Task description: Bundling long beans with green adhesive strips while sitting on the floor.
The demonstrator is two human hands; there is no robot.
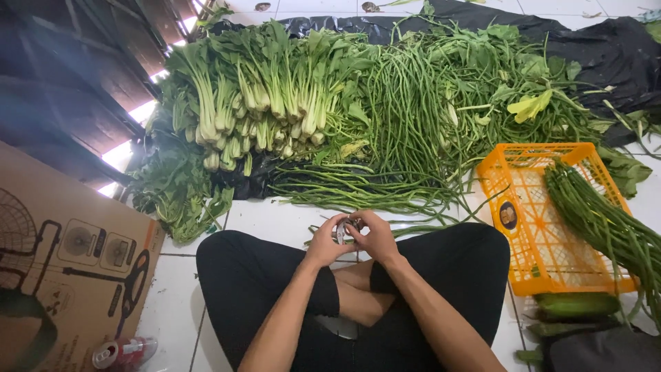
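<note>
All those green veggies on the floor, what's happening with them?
A person sits cross-legged on the white tiled floor, with the left hand and right hand together around a small shiny object. Ahead lie white-stemmed leafy greens and long green beans. More beans rest in an orange plastic crate.

— Where does the single head view look from?
— From above the seated person, facing down and forward, near both hands, with the tiled floor [275, 220] spreading ahead.

Brown cardboard box [65, 269] w/ fan drawings, lower left, flat on floor.
</note>
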